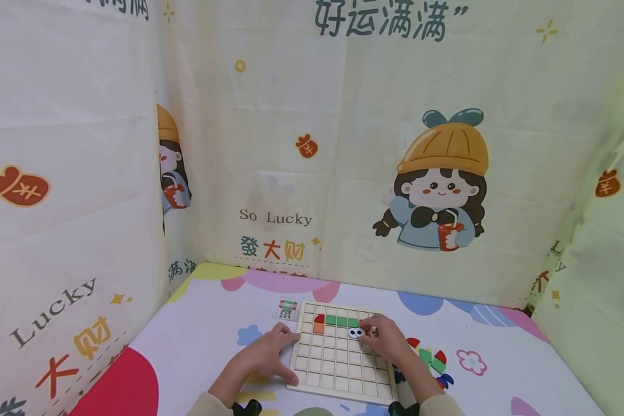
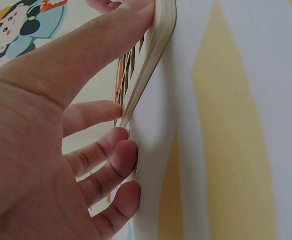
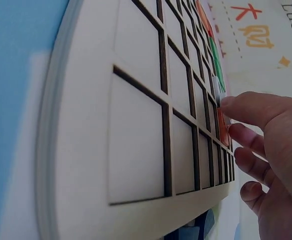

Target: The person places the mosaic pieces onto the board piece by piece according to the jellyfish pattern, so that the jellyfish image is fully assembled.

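White eye tile (image 1: 356, 333) sits on the gridded board (image 1: 340, 370) at my right grip (image 1: 383, 339), pinched or merely touched I cannot tell; if my spread, unclenched left grip (image 1: 271, 350) slips, it may skew.

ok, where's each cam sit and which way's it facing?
Head: worn on head, faces forward-down at wooden grid board; forearms, left hand, right hand show.
Left wrist: worn there, faces board edge; thumb and fingers show.
Right wrist: worn there, faces across board to printed backdrop; fingers show.
Head and right wrist share the green tiles.
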A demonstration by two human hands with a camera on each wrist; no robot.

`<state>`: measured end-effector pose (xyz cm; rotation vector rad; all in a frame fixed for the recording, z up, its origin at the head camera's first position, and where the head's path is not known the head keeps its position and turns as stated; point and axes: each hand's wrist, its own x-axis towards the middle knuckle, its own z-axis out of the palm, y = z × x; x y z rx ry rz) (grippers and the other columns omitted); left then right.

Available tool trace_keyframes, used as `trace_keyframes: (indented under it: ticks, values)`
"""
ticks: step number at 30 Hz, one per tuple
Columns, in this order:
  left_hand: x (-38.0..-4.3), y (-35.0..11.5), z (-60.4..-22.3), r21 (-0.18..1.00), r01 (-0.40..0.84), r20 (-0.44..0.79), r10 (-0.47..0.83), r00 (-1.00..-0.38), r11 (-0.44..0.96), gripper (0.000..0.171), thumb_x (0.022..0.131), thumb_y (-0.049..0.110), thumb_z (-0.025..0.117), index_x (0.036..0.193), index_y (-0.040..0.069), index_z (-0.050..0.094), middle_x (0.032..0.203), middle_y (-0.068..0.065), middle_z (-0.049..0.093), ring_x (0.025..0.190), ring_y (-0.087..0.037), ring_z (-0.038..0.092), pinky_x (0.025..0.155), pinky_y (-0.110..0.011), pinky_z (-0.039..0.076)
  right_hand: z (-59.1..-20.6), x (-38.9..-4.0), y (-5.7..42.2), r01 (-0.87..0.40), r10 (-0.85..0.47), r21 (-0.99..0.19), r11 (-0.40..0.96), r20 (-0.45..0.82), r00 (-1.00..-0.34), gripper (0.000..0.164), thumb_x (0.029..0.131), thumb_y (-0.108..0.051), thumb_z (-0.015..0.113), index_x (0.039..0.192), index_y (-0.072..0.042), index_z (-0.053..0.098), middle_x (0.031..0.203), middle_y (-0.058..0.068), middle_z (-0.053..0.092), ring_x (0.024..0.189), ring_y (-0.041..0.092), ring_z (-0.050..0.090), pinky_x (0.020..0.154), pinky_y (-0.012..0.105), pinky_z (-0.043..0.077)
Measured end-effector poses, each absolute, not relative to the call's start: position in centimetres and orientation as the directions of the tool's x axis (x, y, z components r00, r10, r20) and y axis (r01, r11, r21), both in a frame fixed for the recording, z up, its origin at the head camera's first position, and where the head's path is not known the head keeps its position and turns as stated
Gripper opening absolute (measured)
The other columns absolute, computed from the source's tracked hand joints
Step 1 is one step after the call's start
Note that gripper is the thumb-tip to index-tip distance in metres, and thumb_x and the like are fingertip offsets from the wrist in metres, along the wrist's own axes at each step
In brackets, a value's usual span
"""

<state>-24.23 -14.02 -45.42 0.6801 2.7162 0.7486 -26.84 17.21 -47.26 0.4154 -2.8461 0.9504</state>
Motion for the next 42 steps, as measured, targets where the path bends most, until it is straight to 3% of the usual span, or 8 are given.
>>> trace_keyframes:
  ticks: [4,18,37,42]
  values:
    - [-24.1,-14.0,-45.3,0.534,0.366,-0.111,0.493,-0.863,0.762,0.091,0.063,0.050,0.086,0.140,0.017,0.052,0.118,0.002,0.045,0.099,-0.016,0.046,0.088,-0.036,0.045,-47.2,-26.8,17.2,-0.313,-0.247,-0.570,0.760,0.193,-0.950,0.019,0.084,-0.011,0.072,0.102,-0.013,0.075,0.092,-0.001,0.060,0.068,0.008,0.045,0.059,0.022,0.039]
    - [-24.3,-14.0,-45.5,0.534,0.372,-0.109,0.498,-0.861,0.760,0.089,0.064,0.050,0.086,0.140,0.019,0.052,0.118,0.002,0.044,0.099,-0.016,0.046,0.087,-0.035,0.045,-47.4,-27.7,15.4,-0.315,-0.255,-0.550,0.773,0.185,-0.949,0.012,0.082,-0.016,0.075,0.093,-0.014,0.074,0.089,-0.004,0.058,0.079,0.012,0.049,0.067,0.024,0.043]
    - [-24.3,-13.9,-45.3,0.539,0.360,-0.120,0.493,-0.862,0.761,0.088,0.064,0.048,0.086,0.140,0.018,0.052,0.116,0.002,0.044,0.098,-0.017,0.046,0.086,-0.034,0.044,-47.1,-28.4,11.6,-0.369,-0.329,-0.565,0.738,0.176,-0.928,0.011,0.081,-0.015,0.075,0.091,-0.010,0.073,0.087,-0.001,0.061,0.076,0.012,0.051,0.066,0.026,0.044]
    - [-24.3,-14.0,-45.4,0.540,0.360,-0.119,0.493,-0.862,0.760,0.089,0.064,0.050,0.086,0.140,0.018,0.051,0.117,0.002,0.044,0.099,-0.016,0.046,0.086,-0.034,0.044,-46.8,-28.5,10.9,-0.318,-0.298,-0.595,0.738,0.135,-0.945,0.008,0.082,-0.013,0.075,0.088,-0.010,0.072,0.086,-0.001,0.062,0.077,0.011,0.053,0.068,0.028,0.045]
